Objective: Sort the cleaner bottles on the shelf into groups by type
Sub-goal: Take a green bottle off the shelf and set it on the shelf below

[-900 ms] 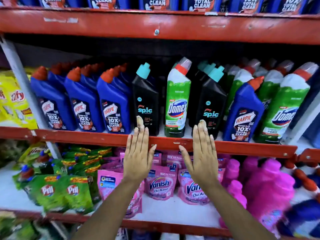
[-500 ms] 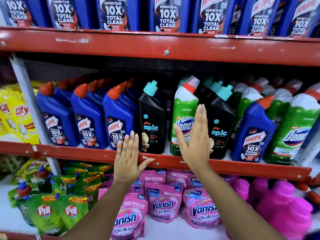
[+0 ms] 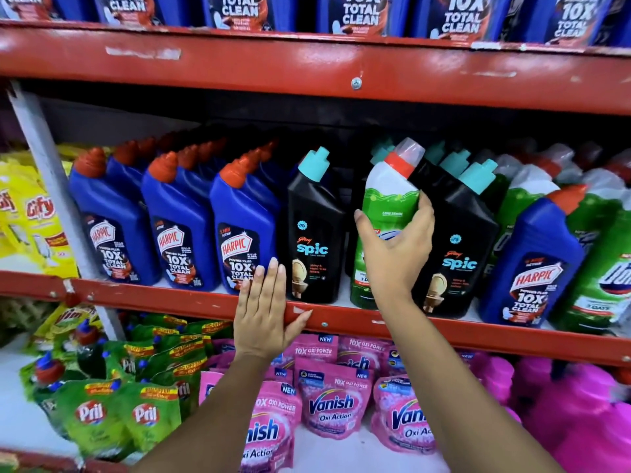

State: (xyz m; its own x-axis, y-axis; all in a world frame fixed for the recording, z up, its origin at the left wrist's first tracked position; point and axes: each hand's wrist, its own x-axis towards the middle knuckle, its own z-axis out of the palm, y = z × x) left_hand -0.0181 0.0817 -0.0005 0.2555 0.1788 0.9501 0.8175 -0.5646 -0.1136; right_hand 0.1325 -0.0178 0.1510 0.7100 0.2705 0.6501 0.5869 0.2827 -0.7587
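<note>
My right hand (image 3: 396,247) is wrapped around a green Domex bottle (image 3: 386,196) with a white shoulder and red collar; the bottle stands between two black Spic bottles (image 3: 316,233) (image 3: 461,247). My left hand (image 3: 264,312) lies flat, fingers apart, on the red edge of the middle shelf (image 3: 164,297), below the black Spic bottle. Blue Harpic bottles (image 3: 177,227) with orange caps stand in rows on the left. One more blue Harpic bottle (image 3: 532,264) sits at the right among other green Domex bottles (image 3: 601,268).
The shelf above (image 3: 307,66) holds a row of blue Harpic bottles. Below lie pink Vanish pouches (image 3: 333,404), green Pril pouches (image 3: 92,414) and pink bottles (image 3: 580,404). Yellow Gify pouches (image 3: 37,213) sit left of a grey upright post (image 3: 51,179).
My right hand rose from the shelf edge and closed around the green Domex bottle. My left hand stayed flat on the shelf edge. The view moved closer.
</note>
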